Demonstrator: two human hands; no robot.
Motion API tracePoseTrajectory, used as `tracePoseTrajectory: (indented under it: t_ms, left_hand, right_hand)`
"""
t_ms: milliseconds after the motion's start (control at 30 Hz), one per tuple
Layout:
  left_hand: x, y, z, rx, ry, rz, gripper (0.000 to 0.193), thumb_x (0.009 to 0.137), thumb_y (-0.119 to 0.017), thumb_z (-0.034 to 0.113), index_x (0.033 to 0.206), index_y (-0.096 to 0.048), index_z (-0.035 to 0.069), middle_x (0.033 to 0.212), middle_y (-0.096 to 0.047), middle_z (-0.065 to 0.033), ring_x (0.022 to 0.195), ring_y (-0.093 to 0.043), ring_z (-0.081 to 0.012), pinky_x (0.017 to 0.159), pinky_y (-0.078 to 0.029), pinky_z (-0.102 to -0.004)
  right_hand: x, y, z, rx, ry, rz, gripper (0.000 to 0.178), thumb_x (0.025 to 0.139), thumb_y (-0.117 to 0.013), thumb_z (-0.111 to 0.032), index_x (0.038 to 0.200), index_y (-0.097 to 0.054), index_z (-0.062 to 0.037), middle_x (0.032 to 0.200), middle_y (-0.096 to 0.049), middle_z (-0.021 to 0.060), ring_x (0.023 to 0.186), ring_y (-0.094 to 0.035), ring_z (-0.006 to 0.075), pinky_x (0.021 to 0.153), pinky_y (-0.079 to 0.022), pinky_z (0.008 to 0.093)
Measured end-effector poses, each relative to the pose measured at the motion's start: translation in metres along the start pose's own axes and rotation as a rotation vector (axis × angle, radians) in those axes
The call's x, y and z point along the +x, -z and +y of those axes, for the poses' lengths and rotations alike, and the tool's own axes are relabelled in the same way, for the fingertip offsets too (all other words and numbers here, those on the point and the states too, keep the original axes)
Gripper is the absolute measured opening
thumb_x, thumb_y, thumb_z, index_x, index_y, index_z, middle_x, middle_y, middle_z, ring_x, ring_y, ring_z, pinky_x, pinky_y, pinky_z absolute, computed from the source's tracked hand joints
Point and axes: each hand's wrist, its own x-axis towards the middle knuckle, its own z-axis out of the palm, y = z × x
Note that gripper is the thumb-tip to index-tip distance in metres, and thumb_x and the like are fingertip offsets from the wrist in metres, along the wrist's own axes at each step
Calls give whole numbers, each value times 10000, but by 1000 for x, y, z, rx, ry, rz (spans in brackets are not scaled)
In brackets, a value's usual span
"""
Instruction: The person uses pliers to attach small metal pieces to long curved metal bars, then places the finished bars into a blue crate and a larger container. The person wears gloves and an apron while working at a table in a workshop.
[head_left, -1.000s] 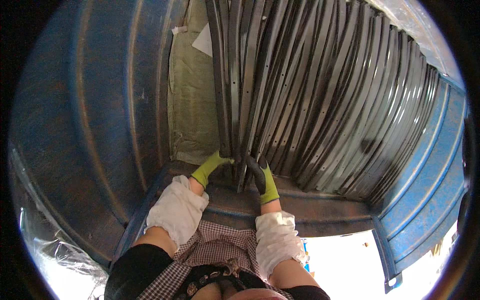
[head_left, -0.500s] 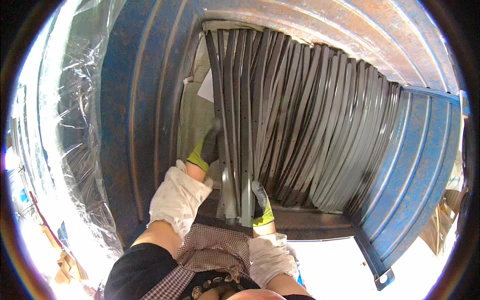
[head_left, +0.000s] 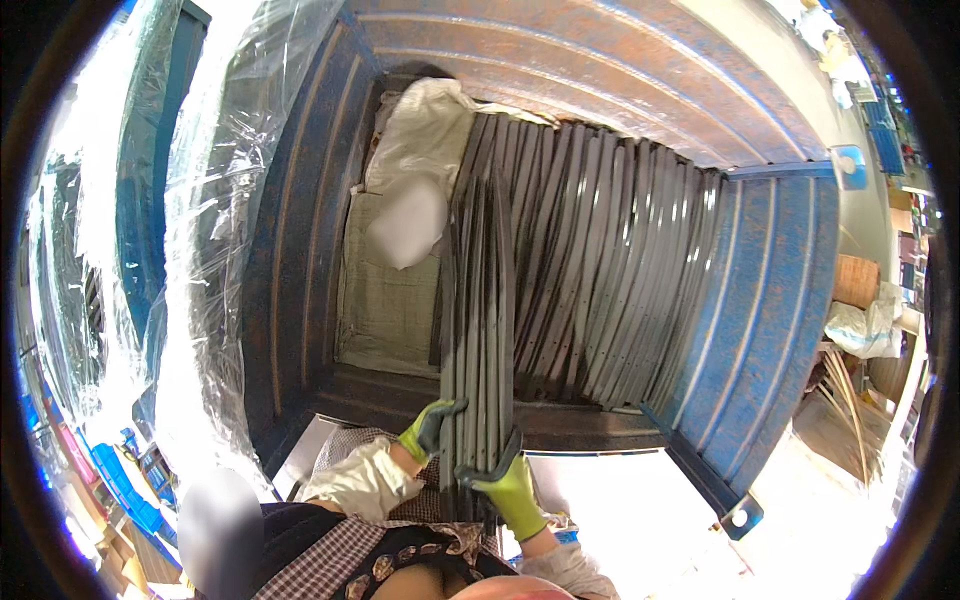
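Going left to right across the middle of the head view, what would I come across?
Clear plastic wrap, the container's rusty blue left wall, a pale greenish sheet, the held bundle of grey strips, the packed row of strips, the ribbed blue right wall.

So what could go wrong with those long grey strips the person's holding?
The grey strips could slide apart: no tie shows around them, just the left hand and right hand near one end. Their far ends might bump the other strips in the blue bin. Any sharp edge could scratch the bare right wrist.
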Motion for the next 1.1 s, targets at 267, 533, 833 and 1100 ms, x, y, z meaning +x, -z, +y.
tracePoseTrajectory:
  t_ms: [267, 533, 833, 1100]
  left_hand:
    - [-82, 26, -50, 73, 144, -19, 204, 913, -592, 162, 1038, -687, 30, 966, -714, -88, 832, -699, -216, 766, -588, -358]
    - [-136, 18, -36, 254, 251, -317, 279, 889, -635, 208, 1091, -660, 17, 1013, -698, -97, 854, -687, -232, 775, -581, -364]
    - [-263, -98, -98, 729, 449, -471, 386, 931, -606, 284, 1207, -596, 14, 1071, -685, -96, 908, -675, -220, 812, -564, -349]
    - [-344, -59, -245, 1335, 455, -861, 346, 1001, -516, 221, 1280, -555, 19, 1126, -642, -51, 980, -618, -130, 874, -513, -300]
  right_hand:
    - [-115, -17, 27, -239, -51, 35, 708, 702, -824, -347, 1168, -491, 70, 872, -677, 201, 768, -667, 312, 641, -525, 408]
    - [-199, -77, 33, -1052, 655, 458, 777, 848, -680, -404, 1344, -362, 103, 944, -624, 231, 644, -606, 377, 624, -525, 441]
    - [-366, -168, 20, -35, 114, 1034, 837, 808, -728, -322, 1436, -285, 11, 1070, -596, 258, 880, -609, 413, 739, -500, 449]
    - [-504, -254, 104, 275, 147, 1523, 1122, 620, -855, -451, 1429, -272, 63, 1030, -627, 228, 880, -657, 391, 754, -529, 439]
